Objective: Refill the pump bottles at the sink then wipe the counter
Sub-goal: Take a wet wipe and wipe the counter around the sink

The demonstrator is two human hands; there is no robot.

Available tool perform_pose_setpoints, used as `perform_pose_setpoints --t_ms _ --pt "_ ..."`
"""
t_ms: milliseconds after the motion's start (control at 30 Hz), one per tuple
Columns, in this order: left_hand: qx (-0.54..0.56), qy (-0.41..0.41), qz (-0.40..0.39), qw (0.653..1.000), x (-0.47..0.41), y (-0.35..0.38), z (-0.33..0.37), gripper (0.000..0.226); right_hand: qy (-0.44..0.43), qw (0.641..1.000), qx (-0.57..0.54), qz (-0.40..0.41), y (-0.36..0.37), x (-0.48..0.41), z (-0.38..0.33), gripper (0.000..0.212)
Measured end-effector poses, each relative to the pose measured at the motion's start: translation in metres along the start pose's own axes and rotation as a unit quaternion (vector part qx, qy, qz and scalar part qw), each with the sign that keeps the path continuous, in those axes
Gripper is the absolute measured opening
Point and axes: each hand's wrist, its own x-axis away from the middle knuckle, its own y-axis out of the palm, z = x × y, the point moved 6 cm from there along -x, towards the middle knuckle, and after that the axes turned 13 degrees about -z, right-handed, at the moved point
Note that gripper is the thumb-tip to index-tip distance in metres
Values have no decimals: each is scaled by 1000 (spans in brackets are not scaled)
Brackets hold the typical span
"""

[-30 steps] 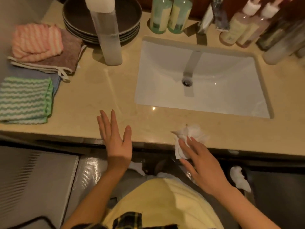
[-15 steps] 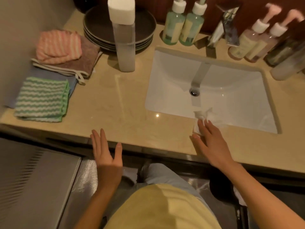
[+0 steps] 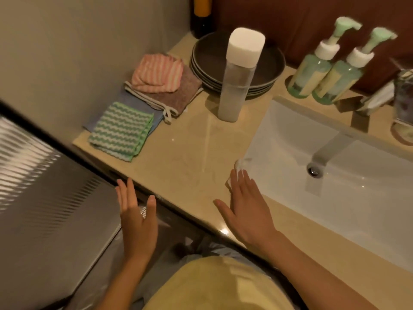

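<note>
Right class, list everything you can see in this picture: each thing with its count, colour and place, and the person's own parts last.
Pump bottles: two, green, behind the sink.
Tall bottle: one, frosted with white cap, left of the sink.
Plates: stack, dark, back of counter.
Cloths: several, green-striped, pink-striped, blue, brown, counter's left end.
Sink: one, white, set in the beige counter.
Faucet: one, metallic, behind the sink.
Tissue: one, white, under the right hand's fingertips.
Left hand: open, empty.
Right hand: flat on the tissue.

Beige counter (image 3: 183, 157), folded cloths (image 3: 143, 108), stacked plates (image 3: 214, 63), tall bottle (image 3: 237, 86), two pump bottles (image 3: 324, 77).
</note>
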Motion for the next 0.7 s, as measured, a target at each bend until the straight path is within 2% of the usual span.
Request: perform_pose_setpoints --t_ms 233,333,433,533,600,700 --pt "-27 84 22 996 -54 7 28 60 -67 997 22 0 2 10 1 75" --pt "-92 144 25 985 -88 4 43 59 -133 990 -36 -36 12 22 -16 69" --pt "-186 135 12 973 -128 -1 45 60 -134 989 -49 -27 10 19 -30 66" --pt "-324 133 -27 936 -160 0 35 60 -78 993 -88 -8 5 1 -40 69" --pt "-402 152 -64 901 -173 0 24 61 -61 997 -46 2 2 -17 -53 69" --pt "-440 196 -101 871 -177 -1 16 61 -40 999 -5 -21 -10 -51 -67 72"
